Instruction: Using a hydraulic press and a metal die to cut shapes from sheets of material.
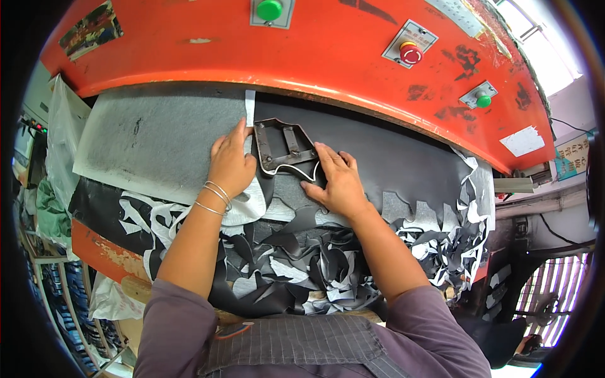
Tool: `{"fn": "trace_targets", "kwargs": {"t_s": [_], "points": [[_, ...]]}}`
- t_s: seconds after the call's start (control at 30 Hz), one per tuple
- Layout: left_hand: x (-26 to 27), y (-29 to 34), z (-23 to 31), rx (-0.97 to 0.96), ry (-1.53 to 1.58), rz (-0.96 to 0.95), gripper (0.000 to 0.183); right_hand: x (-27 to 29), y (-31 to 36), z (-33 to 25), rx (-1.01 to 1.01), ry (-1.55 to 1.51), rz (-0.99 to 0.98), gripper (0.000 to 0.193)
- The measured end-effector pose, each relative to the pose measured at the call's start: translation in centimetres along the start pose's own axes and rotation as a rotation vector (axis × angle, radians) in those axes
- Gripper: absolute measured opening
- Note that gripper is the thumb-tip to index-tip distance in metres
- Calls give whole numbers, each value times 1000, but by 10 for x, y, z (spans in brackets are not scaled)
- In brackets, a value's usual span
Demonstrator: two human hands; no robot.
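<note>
A dark metal cutting die [291,131], an angular frame with cross bars and a curved lower edge, lies on a black sheet [391,160] in front of the press. My right hand [340,183] grips its right corner, fingers along the upper side and thumb below. My left hand [233,165] rests beside the die's left edge, index finger stretched forward by a narrow white strip [250,107] and thumb near the lower left corner. Under and left of that hand spreads a grey sheet [151,142]; some of its fingers are hidden from view.
The orange press [328,57] with green buttons [269,10] and a red stop button [411,53] overhangs the far side. Tangled black and white offcuts [328,271] cover the near edge. Plastic bags [63,138] hang at the left.
</note>
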State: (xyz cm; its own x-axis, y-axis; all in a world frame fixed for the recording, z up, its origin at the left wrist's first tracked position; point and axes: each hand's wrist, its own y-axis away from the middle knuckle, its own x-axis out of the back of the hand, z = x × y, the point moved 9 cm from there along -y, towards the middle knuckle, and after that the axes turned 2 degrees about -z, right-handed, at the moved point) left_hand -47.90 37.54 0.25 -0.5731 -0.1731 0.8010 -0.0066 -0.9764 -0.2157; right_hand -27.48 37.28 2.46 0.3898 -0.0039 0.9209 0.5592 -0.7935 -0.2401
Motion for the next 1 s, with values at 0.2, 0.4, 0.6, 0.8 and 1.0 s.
{"fn": "trace_targets", "kwargs": {"t_s": [0.2,0.4,0.6,0.8,1.0], "points": [[8,4,13,-2,2,23,71,20,14,5,-59,-45,13,92],[87,41,28,39,474,406,28,184,114,72,-244,-510,995,55],[194,78,200,-549,58,954,11,334,162,103,-365,22,1471,59],[181,130,200,-389,30,459,23,309,216,47,-259,-90,1332,57],[65,292,157,-169,48,-116,24,90,290,-130,186,-152,-206,62]]}}
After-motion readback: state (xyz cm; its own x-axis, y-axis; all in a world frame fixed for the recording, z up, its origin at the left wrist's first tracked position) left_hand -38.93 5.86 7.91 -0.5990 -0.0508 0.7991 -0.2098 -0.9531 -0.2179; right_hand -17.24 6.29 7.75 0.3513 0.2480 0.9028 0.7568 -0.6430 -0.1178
